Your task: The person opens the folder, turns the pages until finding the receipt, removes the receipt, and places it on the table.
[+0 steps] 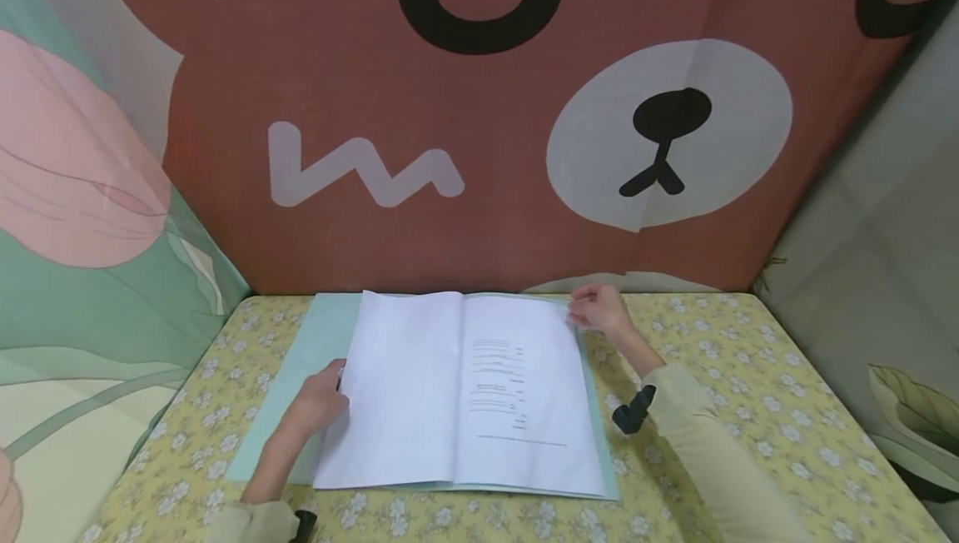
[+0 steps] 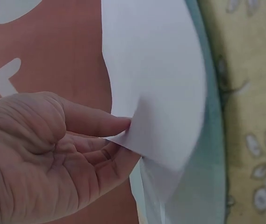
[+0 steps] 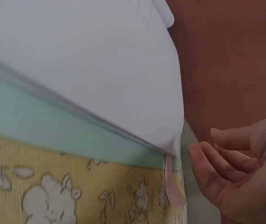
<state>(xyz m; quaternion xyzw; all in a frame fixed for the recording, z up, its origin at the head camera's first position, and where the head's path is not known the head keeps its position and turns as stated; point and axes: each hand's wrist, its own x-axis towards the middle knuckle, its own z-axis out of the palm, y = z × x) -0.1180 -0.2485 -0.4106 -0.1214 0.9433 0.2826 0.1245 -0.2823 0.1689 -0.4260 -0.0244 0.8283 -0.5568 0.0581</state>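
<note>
One large printed curtain (image 1: 487,110), reddish brown with a cartoon animal face, hangs behind my work. In front of it is the counter (image 1: 749,410), covered with a yellow cloth of white flowers. On this counter lies a pale green folder (image 1: 315,343), spread wide; it is the one container that I see, and inside it are white sheets of paper, how many I cannot count.

The papers are parted into two sides. The left page (image 1: 404,393) shows me a blank face, while the right page (image 1: 539,368) carries printed lines, too small for reading. I judge that the work with the pages is under way: the folder is unfolded and the papers are parted, but the left page is not yet released.

With my left hand (image 1: 318,401) I pinch the outer edge of this left page, the paper between thumb and fingers. My right hand (image 1: 599,310) is near the far corner of the right page, its fingers loosely bent, thumb apart from the forefinger, holding nothing. Just beside that corner shows a small pinkish strip (image 3: 172,186); what it is, I cannot tell.
</note>
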